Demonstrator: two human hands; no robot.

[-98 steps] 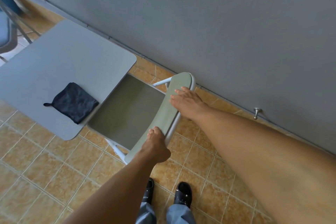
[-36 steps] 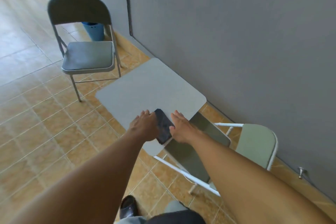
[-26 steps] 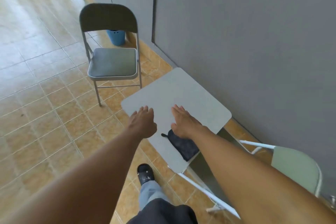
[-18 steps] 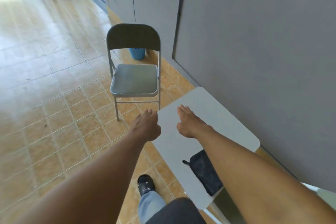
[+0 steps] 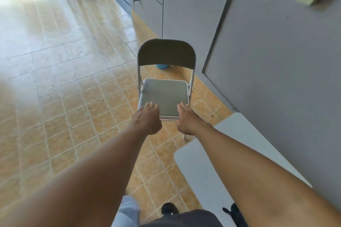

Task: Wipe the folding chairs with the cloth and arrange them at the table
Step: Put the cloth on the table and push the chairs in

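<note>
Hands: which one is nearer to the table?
The right hand; its forearm passes over the grey table, while the left hand is over the tiled floor.

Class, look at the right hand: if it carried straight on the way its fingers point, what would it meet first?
Most likely the front edge of the folding chair seat: the right hand points at it, fingertips overlapping it in the picture. Depth is unclear, so contact can't be judged.
</note>
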